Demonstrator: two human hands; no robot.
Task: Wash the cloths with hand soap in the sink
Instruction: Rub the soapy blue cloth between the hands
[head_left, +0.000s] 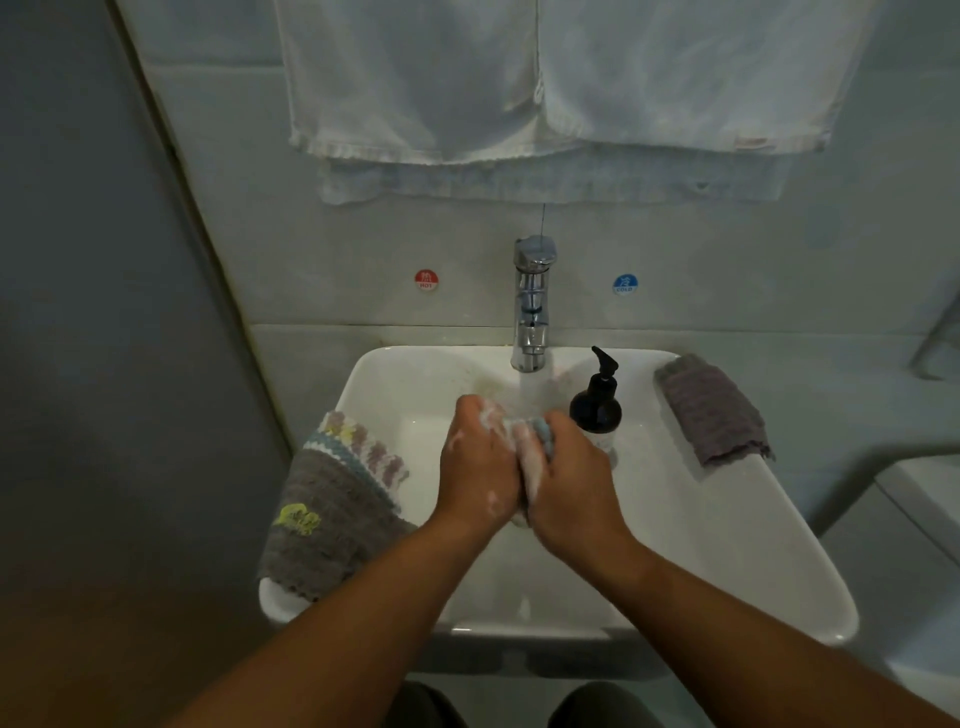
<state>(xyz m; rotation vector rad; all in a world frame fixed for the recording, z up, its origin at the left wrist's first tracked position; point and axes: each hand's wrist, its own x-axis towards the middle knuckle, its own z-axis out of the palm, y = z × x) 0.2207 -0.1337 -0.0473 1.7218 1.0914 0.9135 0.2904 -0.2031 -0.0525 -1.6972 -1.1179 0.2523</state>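
White sink (701, 525) fixed to a pale tiled wall, seen from above. Both hands meet over the basin, pressed together around one small soapy cloth (530, 457). Left hand (480, 462) has fingers curled onto the cloth's left side, foam on knuckles and back of hand. Right hand (569, 470) grips the cloth's right side, fingers wrapped over it; a blue edge of the cloth shows at the top. The cloth sits bunched between the palms, just below the tap (532, 306). Water runs from the tap into the basin behind the hands.

Grey cloth (332, 525) with a yellow-green mark hangs over the sink's left rim; on top of it, a striped cloth (363, 452) in white, blue and lilac. Purple-grey cloth (711, 410) lies folded on the right rim, well apart from the hands. Dark soap bottle (597, 405) with a black pump stands upright on the sink just beside the right hand, right of the tap.

Red hot sticker (426, 281) left of the tap, blue cold sticker (625, 284) right. White towels (545, 83) hang on the wall above.
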